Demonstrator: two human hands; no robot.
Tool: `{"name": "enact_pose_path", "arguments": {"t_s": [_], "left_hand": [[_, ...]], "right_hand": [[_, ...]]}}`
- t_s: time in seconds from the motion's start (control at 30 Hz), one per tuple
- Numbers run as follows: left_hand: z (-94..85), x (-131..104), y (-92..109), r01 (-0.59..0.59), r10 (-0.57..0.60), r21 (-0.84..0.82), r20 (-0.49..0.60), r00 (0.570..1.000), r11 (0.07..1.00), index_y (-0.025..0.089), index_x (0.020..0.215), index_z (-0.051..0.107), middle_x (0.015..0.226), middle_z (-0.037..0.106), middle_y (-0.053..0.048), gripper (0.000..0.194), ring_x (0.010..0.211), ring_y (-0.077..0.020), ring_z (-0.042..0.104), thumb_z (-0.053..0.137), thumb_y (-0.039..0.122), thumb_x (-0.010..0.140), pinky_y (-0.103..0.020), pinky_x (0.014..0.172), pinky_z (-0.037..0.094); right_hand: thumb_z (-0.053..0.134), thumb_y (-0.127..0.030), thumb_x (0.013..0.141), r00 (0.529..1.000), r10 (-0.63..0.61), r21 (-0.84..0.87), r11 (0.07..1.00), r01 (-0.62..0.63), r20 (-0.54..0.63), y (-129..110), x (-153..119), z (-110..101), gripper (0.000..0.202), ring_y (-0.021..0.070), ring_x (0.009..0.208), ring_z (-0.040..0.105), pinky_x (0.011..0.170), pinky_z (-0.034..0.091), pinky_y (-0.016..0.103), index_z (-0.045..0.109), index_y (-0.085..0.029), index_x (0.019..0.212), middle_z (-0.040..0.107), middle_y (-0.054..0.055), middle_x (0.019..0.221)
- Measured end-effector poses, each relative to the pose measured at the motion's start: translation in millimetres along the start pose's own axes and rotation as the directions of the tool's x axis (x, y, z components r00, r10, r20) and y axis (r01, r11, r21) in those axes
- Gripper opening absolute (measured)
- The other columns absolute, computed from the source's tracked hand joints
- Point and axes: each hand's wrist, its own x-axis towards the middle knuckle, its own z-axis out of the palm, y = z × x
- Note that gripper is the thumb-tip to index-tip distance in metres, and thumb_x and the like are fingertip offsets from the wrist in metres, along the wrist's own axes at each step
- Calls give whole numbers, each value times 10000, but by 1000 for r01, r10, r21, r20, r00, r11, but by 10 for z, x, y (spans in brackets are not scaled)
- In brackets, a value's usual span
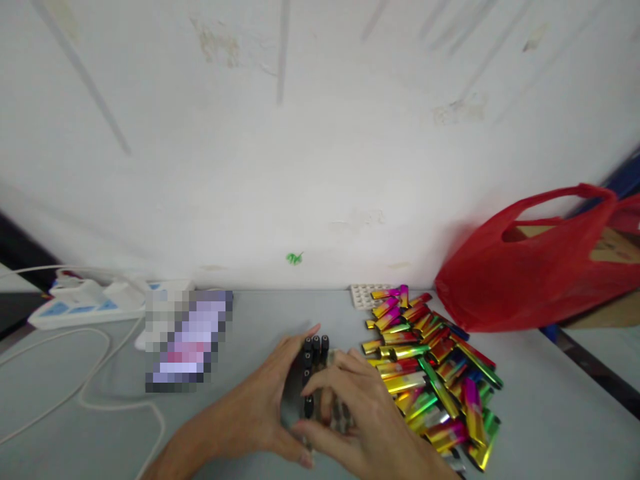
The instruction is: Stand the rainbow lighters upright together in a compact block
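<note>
My left hand (pixel 260 400) curves around the left side of a pale tray with a grid of holes (pixel 341 421), fingers at its back and thumb at its front. Several slim pieces with black ends (pixel 317 343) stand upright in the tray, in a row and a small cluster. Over the tray, my right hand (pixel 350 400) closes its thumb and index finger about a black-ended piece (pixel 309 404) at the near end of the row. To the right lies a loose pile of shiny, metallic-coloured lighter-like pieces (pixel 425 383). My right hand partly hides the tray.
A second perforated white tray (pixel 361 297) lies behind the pile. At the back right sits a red plastic bag (pixel 525 273) with cardboard inside. A phone (pixel 193 340), a power strip (pixel 90 308) and white cables (pixel 155 403) lie on the left. A white wall (pixel 320 167) rises behind the table.
</note>
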Motion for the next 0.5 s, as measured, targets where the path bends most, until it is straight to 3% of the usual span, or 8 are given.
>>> {"name": "enact_pose_path", "arguments": {"t_s": [0.13, 0.37, 0.5], "left_hand": [[5, -2, 37, 50, -50, -27, -6, 999, 998, 318, 1795, 189, 1821, 305, -169, 1537, 1649, -478, 359, 1102, 595, 589, -645, 1406, 203], [12, 12, 38, 42, -42, -64, -2, 999, 997, 303, 1786, 201, 1779, 379, -164, 1533, 1644, -482, 364, 1111, 571, 581, -622, 1415, 192], [27, 15, 33, 41, -42, -74, -12, 999, 996, 291, 1777, 218, 1753, 409, -172, 1502, 1618, -471, 410, 1114, 526, 595, -623, 1406, 221]], "right_hand": [[810, -333, 1044, 1000, 18, 16, 1000, -18, -10, -19, -3, -27, 148, 227, 886, 643, 965, 437, 400, 702, -269, 1122, 710, -21, 842], [797, -303, 1049, 992, -123, 67, 990, 124, -16, -29, 51, -33, 104, 222, 854, 653, 884, 479, 365, 720, -242, 1014, 745, 10, 869], [783, -326, 1068, 992, -122, 20, 992, 123, -43, 3, 46, -28, 112, 228, 873, 669, 915, 482, 379, 737, -237, 1019, 767, 26, 897]]}}
